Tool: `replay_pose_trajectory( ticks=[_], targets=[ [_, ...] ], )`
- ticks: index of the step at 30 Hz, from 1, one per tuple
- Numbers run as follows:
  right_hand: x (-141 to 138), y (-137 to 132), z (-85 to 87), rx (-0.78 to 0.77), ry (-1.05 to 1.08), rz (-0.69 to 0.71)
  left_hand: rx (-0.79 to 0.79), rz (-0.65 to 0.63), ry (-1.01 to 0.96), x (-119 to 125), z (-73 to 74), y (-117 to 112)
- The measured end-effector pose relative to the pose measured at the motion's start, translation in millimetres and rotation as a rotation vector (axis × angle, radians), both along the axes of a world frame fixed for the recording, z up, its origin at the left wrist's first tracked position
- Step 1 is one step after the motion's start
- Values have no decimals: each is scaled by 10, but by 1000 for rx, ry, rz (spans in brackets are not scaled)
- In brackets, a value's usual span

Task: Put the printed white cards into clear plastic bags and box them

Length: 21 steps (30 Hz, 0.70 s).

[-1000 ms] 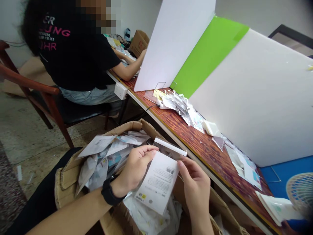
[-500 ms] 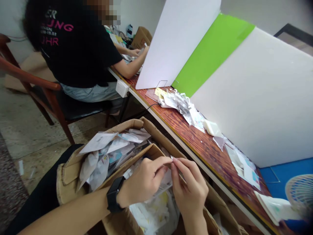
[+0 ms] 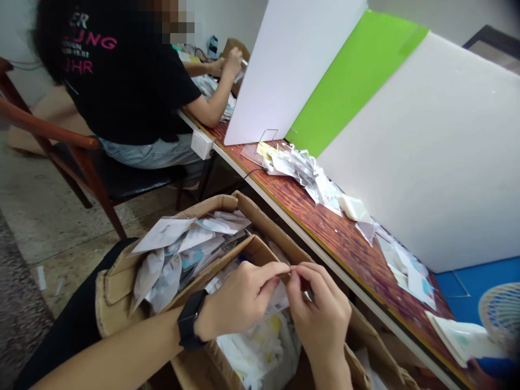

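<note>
My left hand (image 3: 239, 306) and my right hand (image 3: 320, 311) meet above a cardboard box, fingertips pinched together on a thin strip (image 3: 293, 272), too small and hidden to identify. A black smartwatch (image 3: 189, 319) sits on my left wrist. The cardboard box (image 3: 215, 205) is divided by an inner cardboard flap (image 3: 227, 268). White and clear printed packets (image 3: 166, 260) are heaped in its far section, beyond my left hand. Crumpled white packets (image 3: 254, 346) fill the section under my hands.
A wood-grain table (image 3: 345, 244) runs along the right, with scattered packets (image 3: 303, 176) before white and green upright panels (image 3: 357, 81). A co-worker in a black T-shirt (image 3: 122, 81) sits at it on a wooden chair (image 3: 81, 157). A fan (image 3: 501, 311) stands at the lower right.
The white barcoded card held between my hands a second ago is gone from view. My hands have dropped lower and closed to a fingertip pinch. The co-worker's hands have shifted farther along the table.
</note>
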State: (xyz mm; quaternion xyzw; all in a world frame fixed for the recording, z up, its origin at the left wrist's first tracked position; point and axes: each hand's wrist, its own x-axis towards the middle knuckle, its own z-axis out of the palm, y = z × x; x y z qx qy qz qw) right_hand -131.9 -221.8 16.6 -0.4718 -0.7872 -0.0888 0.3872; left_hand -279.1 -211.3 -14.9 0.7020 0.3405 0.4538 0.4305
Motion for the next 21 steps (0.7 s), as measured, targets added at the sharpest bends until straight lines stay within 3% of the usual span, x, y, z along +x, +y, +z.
replay_pose_trajectory(
  ticks=[4, 7, 10, 13, 17, 19, 21],
  targets=[
    [-46, -17, 1, -208, 263, -120, -72, 11, -4, -17, 22, 13],
    [37, 16, 31, -388, 619, -226, -162, 40, -73, -40, -1, 49],
    [240, 114, 95, -336, 1127, -247, -325, 97, -241, -73, -44, 127],
    [476, 215, 166, -209, 1414, -243, -478, 183, -460, -120, -68, 225],
    [653, 212, 221, -199, 1469, -149, -552, 366, -674, -185, -85, 320],
    [639, 148, 236, -324, 1313, -35, -555, 423, -751, -206, -98, 345],
    [555, 70, 246, -555, 1017, 84, -552, 447, -802, -216, -111, 360]
  ],
)
